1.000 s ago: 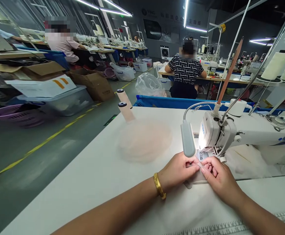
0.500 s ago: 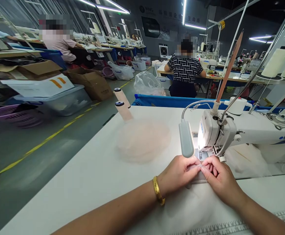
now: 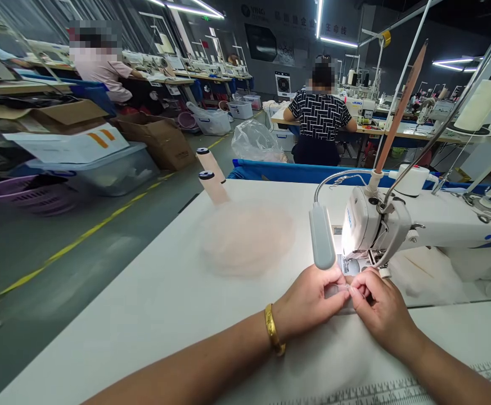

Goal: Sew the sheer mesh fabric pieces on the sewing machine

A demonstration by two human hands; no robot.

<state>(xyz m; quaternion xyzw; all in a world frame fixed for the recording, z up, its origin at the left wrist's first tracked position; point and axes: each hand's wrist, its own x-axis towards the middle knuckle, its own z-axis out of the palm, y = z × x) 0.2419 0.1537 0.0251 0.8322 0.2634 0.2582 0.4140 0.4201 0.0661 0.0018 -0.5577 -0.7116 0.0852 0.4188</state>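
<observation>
My left hand point(image 3: 316, 293), with a gold bangle point(image 3: 274, 331) at the wrist, pinches a thin sheer fabric point(image 3: 337, 289). Fingertips of my right hand point(image 3: 382, 304) close on the same fabric, almost touching the left thumb. Both hands are just in front of the sewing machine's point(image 3: 357, 225) needle area, and the fabric hangs down pale toward the table's front edge. A grey lamp point(image 3: 322, 236) on a bent metal neck stands above my left hand. Further left on the white table point(image 3: 156, 315) lies a round heap of sheer pinkish fabric point(image 3: 247, 239).
Two peach thread cones point(image 3: 211, 177) stand at the table's far left corner. A printed ruler scale point(image 3: 388, 391) runs along the front right. Another pale fabric piece point(image 3: 422, 275) lies under the machine arm. A co-worker point(image 3: 321, 112) sits ahead; boxes and a purple basket point(image 3: 21, 194) line the left.
Both hands stay pinching the fabric in front of the machine, with only slight finger shifts. The whole view has tilted a little; the fabric heap has not moved.
</observation>
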